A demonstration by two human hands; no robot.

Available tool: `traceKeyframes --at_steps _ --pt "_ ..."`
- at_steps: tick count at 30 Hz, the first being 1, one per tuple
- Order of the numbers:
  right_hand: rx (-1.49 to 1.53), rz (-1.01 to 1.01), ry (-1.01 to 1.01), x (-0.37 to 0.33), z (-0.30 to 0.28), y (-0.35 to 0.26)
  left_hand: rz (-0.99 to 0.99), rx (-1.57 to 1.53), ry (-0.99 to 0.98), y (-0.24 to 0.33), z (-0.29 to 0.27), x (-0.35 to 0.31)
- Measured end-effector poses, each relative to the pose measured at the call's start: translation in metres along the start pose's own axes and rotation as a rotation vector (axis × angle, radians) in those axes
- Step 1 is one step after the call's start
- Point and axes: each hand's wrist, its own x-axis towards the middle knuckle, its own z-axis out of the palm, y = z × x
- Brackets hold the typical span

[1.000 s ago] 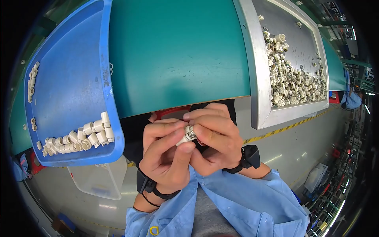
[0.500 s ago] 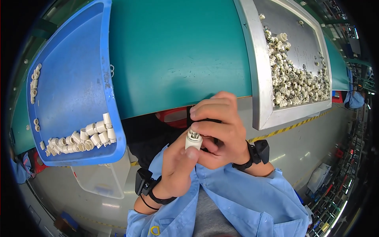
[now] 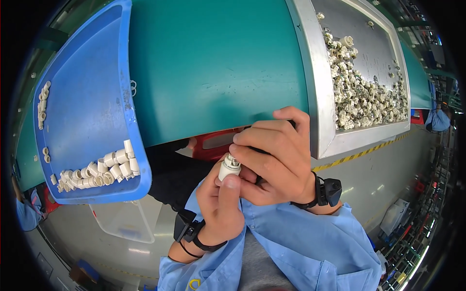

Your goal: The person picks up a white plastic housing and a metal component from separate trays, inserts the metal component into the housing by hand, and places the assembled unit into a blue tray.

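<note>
Between the two hands, out past the near edge of the green tabletop (image 3: 218,58), is a white sleeve (image 3: 228,171) with a metal-and-white insert (image 3: 231,159) showing at its upper end. The left hand (image 3: 221,209) holds the sleeve, thumb pressed against its lower front. Above and to the right of that thumb, the right hand (image 3: 282,165) is curled with its fingertips at the insert; whether they grip it or only rest there, I cannot tell.

As far as can be judged, these two parts have been brought together, but whether the insert is fully seated is hidden by the fingers. Much looks left: well left of the left hand, a blue tray (image 3: 87,102) carries a row of white sleeves (image 3: 110,159) along its near side and a few more by its far-left edge. Up and right of the right hand, a metal tray (image 3: 318,97) holds a large heap of small white-and-metal pieces (image 3: 357,104).
</note>
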Motion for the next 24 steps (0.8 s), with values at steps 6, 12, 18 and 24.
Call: traceKeyframes --at_steps 6,12,18,24 --pt "-0.055 0.025 0.05 -0.004 0.002 -0.008 0.072 -0.136 0.09 -0.006 0.005 0.0" --pt "-0.068 0.019 0.044 -0.001 0.003 -0.009 0.055 -0.085 0.076 -0.001 0.001 0.002" --pt "-0.016 0.064 0.021 0.0 0.006 -0.008 0.017 -0.169 0.044 0.001 -0.001 0.008" --pt "0.196 0.153 -0.016 -0.006 0.011 -0.002 -0.079 -0.283 -0.105 -0.004 -0.015 0.012"
